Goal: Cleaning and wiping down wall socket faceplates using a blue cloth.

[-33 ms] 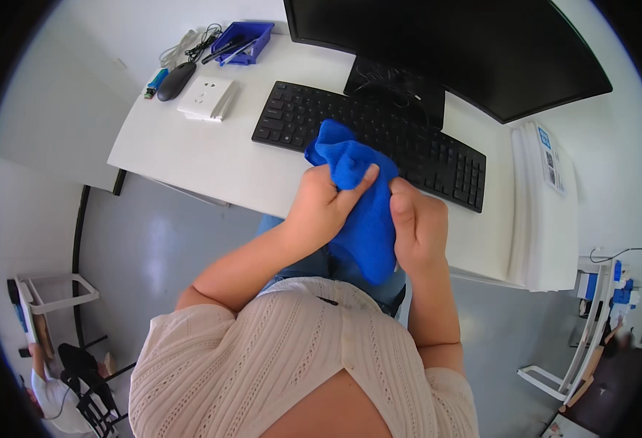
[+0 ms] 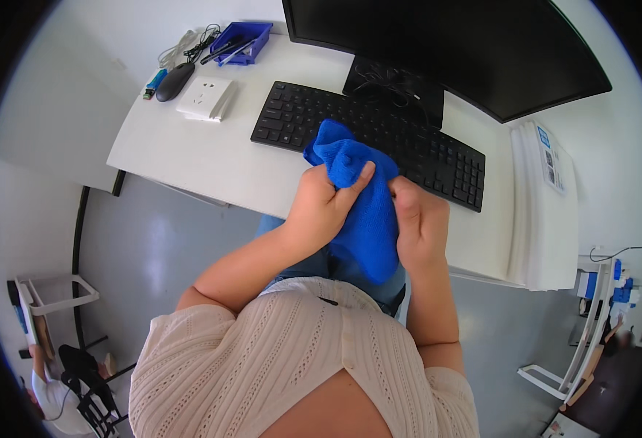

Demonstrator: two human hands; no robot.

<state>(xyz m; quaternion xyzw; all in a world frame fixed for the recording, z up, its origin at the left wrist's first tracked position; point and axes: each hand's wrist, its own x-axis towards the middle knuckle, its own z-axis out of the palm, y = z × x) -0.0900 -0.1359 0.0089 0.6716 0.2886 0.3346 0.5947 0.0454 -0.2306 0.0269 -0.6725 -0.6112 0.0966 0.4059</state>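
The white bench point(image 2: 189, 157) carries a black monitor point(image 2: 445, 51) with a keyboard point(image 2: 286, 117) before it. Over the bench's near edge, overlapping the keyboard in view, a blue cloth point(image 2: 372, 230) is held in 2 places, the left hand point(image 2: 317, 206) clamped on its upper part and the right hand point(image 2: 421, 223) on its right edge.

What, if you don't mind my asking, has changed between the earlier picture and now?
Almost nothing: any shift of the hands or cloth is too slight to tell. Nothing was taken up or let go. The left hand and right hand still hold the blue cloth; keyboard, mouse and monitor stayed put.
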